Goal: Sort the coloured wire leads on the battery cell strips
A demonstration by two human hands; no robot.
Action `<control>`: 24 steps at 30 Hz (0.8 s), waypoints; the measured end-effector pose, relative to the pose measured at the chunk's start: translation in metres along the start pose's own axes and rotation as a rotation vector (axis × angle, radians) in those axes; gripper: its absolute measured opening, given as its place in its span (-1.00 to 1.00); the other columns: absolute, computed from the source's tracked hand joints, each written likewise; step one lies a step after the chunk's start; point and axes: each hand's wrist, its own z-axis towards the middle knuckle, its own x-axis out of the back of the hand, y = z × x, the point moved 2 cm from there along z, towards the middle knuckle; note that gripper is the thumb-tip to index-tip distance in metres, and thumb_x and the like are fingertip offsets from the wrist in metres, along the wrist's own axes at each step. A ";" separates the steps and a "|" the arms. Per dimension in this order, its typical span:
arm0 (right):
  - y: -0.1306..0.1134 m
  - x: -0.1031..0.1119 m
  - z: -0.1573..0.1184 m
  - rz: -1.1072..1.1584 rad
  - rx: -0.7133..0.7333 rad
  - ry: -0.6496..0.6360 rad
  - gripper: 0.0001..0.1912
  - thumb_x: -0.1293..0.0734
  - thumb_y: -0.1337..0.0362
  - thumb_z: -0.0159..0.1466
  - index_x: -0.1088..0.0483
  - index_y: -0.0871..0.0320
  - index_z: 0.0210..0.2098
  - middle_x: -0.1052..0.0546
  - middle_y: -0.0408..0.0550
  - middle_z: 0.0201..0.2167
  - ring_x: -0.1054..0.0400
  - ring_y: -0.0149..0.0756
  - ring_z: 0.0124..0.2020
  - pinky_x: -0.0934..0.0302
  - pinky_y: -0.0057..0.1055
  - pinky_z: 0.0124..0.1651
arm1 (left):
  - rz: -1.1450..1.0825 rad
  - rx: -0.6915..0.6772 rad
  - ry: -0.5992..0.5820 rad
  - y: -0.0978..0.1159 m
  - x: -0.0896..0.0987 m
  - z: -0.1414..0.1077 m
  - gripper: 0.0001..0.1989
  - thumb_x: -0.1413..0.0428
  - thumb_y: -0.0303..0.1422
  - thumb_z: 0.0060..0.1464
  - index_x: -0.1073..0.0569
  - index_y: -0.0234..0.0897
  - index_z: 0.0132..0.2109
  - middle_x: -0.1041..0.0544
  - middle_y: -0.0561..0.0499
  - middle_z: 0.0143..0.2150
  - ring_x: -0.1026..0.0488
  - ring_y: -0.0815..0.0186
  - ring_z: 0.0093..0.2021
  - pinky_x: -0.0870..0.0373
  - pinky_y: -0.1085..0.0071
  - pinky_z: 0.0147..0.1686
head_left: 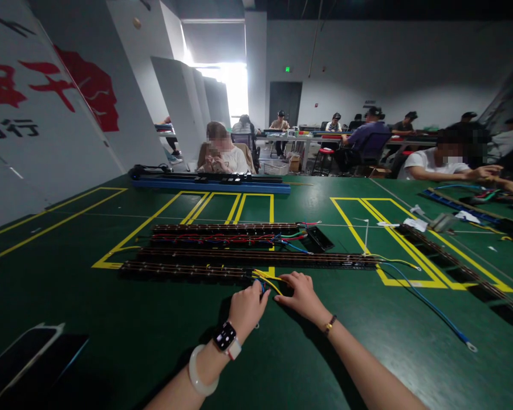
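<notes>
Green table (111, 341) with yellow floor-style lines is lying under both hands, stretching far past the fingertips. Long dark terminal strips (205, 253) are running left-right just beyond the fingertips, several rows, studded with red and brown contacts; the nearest strip (183, 271) is ending right at the fingers. A blue rail (209, 183) is sitting well beyond them, further up the table. Blue wire (427, 304) is trailing off to the right of the right hand's fingers, ending in a ring lug near the table edge. Yellow wires (268, 279), thin, short, slightly curved, are coming out of the near strip's end and passing between the two sets of fingers.

Left hand (247, 307) is reaching forward, back of hand up, fingers curled narrow and pinching at the wire ends; what exactly is inside the pinch is hidden, cannot tell. Wrist is wearing a smartwatch (226, 337) and a pale bangle (199, 373) behind it. Right hand (301, 296) is lying palm-down, fingers bent and close together, tips touching the table and strip end just beside the yellow wires; grip on anything not visible. Thin bracelet (329, 325) on that wrist. Both forearms are angling inward, hands nearly touching.

A dark phone (21, 359) is lying well left of the left fingers. Other people are sitting at tables far beyond.
</notes>
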 end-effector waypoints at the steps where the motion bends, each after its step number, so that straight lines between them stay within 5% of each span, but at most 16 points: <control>1: -0.001 -0.001 0.000 0.009 -0.012 0.000 -0.60 -0.41 0.07 0.13 -0.41 0.07 -0.07 -0.47 -0.05 -0.23 -0.31 -0.17 -0.16 -0.04 -0.24 -0.07 | 0.024 0.005 -0.006 0.001 -0.001 0.000 -0.74 0.04 -0.14 0.15 -0.38 -0.23 -0.25 -0.53 -0.15 -0.37 -0.51 0.08 -0.31 -0.27 0.33 -0.30; 7: -0.001 -0.002 0.001 0.098 -0.023 0.034 -0.83 -0.26 0.27 0.27 -0.43 0.10 -0.16 -0.52 -0.05 -0.23 -0.35 -0.20 -0.17 -0.09 -0.25 -0.06 | -0.068 0.035 -0.030 -0.002 0.000 0.003 -0.85 -0.01 -0.26 0.13 -0.36 -0.23 -0.29 -0.51 -0.07 -0.39 -0.50 0.16 -0.31 -0.29 0.35 -0.29; 15: 0.000 -0.006 0.001 0.250 0.046 0.135 -0.82 -0.20 0.35 0.30 -0.43 0.14 -0.20 -0.51 -0.02 -0.25 -0.38 -0.25 -0.21 -0.25 -0.35 -0.12 | -1.121 0.249 -0.363 0.002 -0.014 0.008 -0.85 0.05 -0.32 0.21 -0.31 -0.33 -0.22 -0.54 -0.19 -0.22 -0.56 0.27 -0.31 -0.46 0.28 -0.20; 24: -0.029 -0.010 -0.019 -0.165 0.179 0.185 -0.67 -0.18 0.51 0.25 -0.39 0.16 -0.05 -0.48 0.03 -0.18 -0.36 -0.21 -0.23 -0.25 -0.27 -0.15 | -1.674 0.258 -0.465 0.010 -0.033 0.012 -0.79 -0.12 -0.27 0.12 -0.42 -0.37 -0.21 -0.55 -0.20 -0.16 -0.48 0.20 -0.07 -0.29 0.20 0.07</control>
